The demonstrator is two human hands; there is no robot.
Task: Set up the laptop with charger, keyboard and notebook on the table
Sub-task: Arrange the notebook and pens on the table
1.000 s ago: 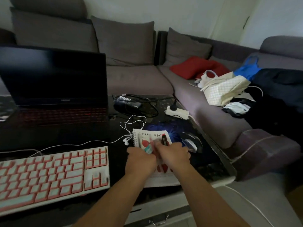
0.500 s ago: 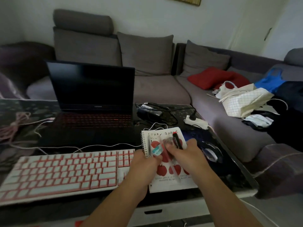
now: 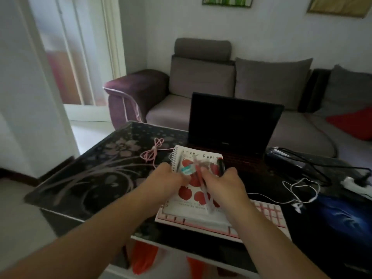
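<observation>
Both hands grip the spiral notebook [image 3: 194,174] above the pink keyboard [image 3: 267,214], the left hand [image 3: 167,178] curled shut on its coil edge, the right hand [image 3: 225,184] closed over the cover, apparently pinning several pens [image 3: 205,190] and an eraser [image 3: 187,170] against it. The open laptop [image 3: 233,125] stands just behind, its charger [image 3: 285,158] on the desk [image 3: 96,170] to the right. To set the notebook down well, keep it level so the loose pens cannot roll off, and choose bare desk beside the keyboard, clear of the pink cable [image 3: 153,152].
</observation>
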